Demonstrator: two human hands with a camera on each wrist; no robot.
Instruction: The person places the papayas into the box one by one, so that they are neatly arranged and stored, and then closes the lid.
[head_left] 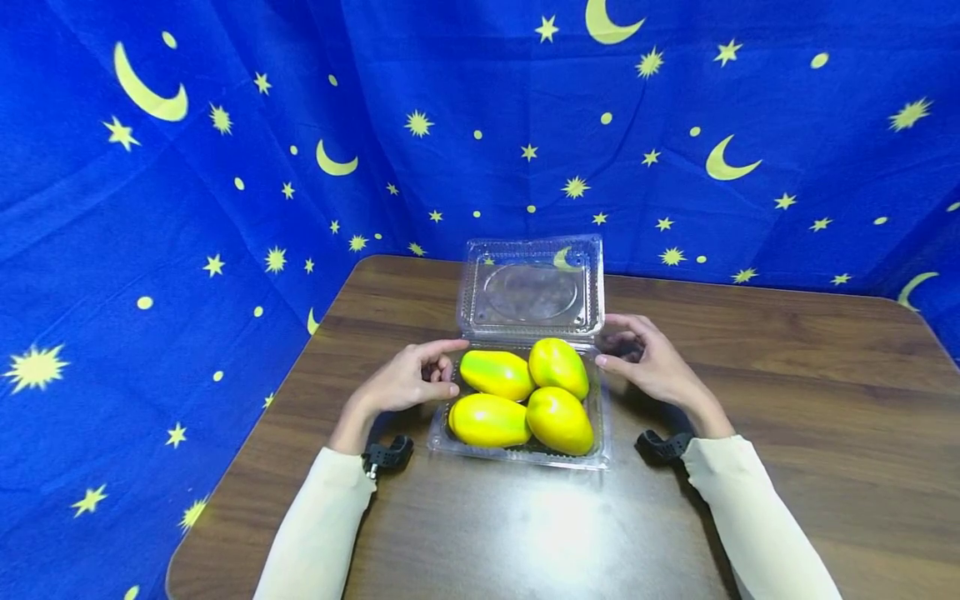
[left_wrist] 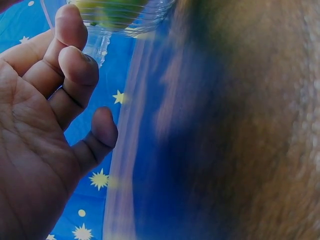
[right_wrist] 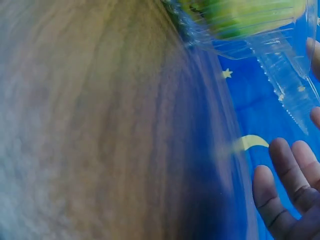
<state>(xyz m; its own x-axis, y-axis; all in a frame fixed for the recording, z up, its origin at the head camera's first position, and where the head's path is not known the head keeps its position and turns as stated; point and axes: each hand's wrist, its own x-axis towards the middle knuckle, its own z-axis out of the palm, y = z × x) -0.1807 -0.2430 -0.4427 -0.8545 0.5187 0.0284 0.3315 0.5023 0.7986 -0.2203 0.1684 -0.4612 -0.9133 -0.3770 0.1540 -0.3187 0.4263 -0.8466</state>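
Note:
A clear plastic clamshell box [head_left: 517,457] lies on the table with its lid [head_left: 531,292] raised at the back. Several glossy yellow fruits with green tinges, shaped like mangoes or papayas, sit inside, among them one at the front left [head_left: 489,421] and one at the back right [head_left: 558,367]. My left hand [head_left: 405,379] is at the box's left side, index fingertip by the hinge corner and thumb at the wall. Opposite it, my right hand [head_left: 652,362] has its thumb and index fingertips right at the right wall. Both wrist views show loosely bent, spread fingers.
The brown wood-grain table [head_left: 795,467] has a rounded left corner. A blue cloth [head_left: 480,108] with yellow moons and stars hangs behind it and along its left side. Black straps [head_left: 388,452] are on both wrists, below the light sleeves [head_left: 318,517].

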